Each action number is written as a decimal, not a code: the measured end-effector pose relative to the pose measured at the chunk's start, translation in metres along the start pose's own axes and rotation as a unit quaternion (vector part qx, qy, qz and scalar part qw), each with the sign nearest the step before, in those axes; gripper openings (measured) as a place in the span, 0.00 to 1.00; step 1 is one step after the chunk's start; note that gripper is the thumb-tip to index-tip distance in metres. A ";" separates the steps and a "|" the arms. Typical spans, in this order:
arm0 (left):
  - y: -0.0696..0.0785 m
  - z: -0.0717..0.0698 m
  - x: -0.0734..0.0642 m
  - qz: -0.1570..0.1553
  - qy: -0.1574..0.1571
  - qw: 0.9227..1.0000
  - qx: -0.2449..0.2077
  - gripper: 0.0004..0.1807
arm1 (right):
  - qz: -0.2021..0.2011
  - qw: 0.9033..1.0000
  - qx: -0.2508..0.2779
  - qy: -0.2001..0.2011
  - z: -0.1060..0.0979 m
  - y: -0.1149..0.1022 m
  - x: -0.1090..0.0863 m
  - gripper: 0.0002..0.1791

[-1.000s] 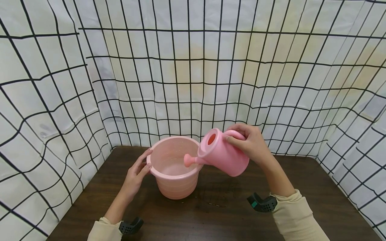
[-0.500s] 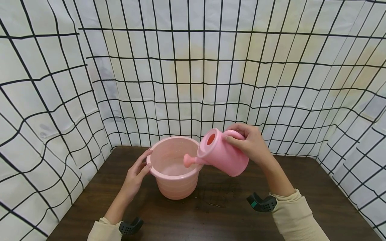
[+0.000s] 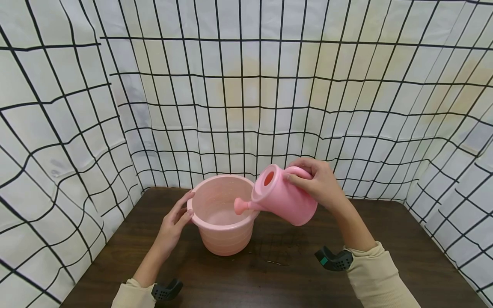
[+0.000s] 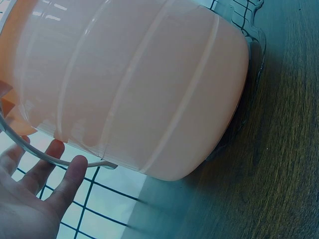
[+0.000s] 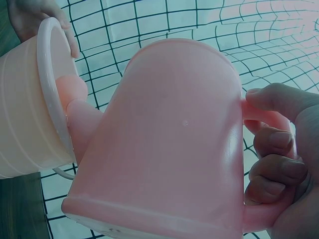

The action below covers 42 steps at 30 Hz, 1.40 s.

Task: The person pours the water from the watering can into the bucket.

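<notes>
A pale pink plastic bucket [image 3: 225, 239] stands upright on the dark wooden table [image 3: 265, 286]. My left hand [image 3: 172, 224] holds its left rim, thumb and fingers at the edge; the left wrist view shows fingertips [image 4: 76, 167] by a curved lug on its side. To the right, my right hand [image 3: 319, 182] grips the handle of a pink watering can [image 3: 289, 201], fingers curled round it in the right wrist view. The can is raised and tilted left, its round spout head [image 3: 241, 205] over the bucket's opening. No stream shows from the spout.
Small wet drops [image 3: 274, 262] lie on the table in front of the bucket. White cloth walls with black grid lines [image 3: 250, 107] enclose the table at the back and both sides. Dark wrist straps [image 3: 334, 259] sit by the cream sleeves.
The watering can has shifted very slightly left with my right hand. My left hand stays at the bucket's rim, and the bucket keeps its place.
</notes>
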State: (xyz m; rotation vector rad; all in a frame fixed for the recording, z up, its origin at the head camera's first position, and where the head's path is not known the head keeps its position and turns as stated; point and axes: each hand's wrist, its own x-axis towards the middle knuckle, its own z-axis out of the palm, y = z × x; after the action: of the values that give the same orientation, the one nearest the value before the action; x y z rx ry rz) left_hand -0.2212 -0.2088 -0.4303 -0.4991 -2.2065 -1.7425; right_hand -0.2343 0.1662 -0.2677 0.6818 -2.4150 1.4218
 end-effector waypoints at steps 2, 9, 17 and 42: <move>0.000 0.000 0.000 -0.001 0.001 1.000 0.000 0.26 | -0.001 1.000 -0.001 0.000 0.000 0.000 0.000 0.12; -0.001 0.000 -0.001 0.002 0.001 1.000 0.000 0.27 | 0.004 1.000 -0.005 -0.001 0.000 0.000 0.000 0.12; -0.002 0.000 -0.001 0.006 0.001 1.000 -0.002 0.27 | 0.005 1.000 -0.008 -0.003 0.000 0.000 0.000 0.12; -0.001 0.000 -0.001 0.007 0.004 1.000 -0.002 0.27 | 0.003 1.000 -0.011 -0.004 -0.001 -0.002 0.001 0.12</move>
State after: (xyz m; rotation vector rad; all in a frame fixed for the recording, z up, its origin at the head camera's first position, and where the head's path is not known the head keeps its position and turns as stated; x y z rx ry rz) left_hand -0.2213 -0.2092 -0.4318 -0.5054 -2.1897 -1.7380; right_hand -0.2340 0.1662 -0.2658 0.6771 -2.4370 1.3938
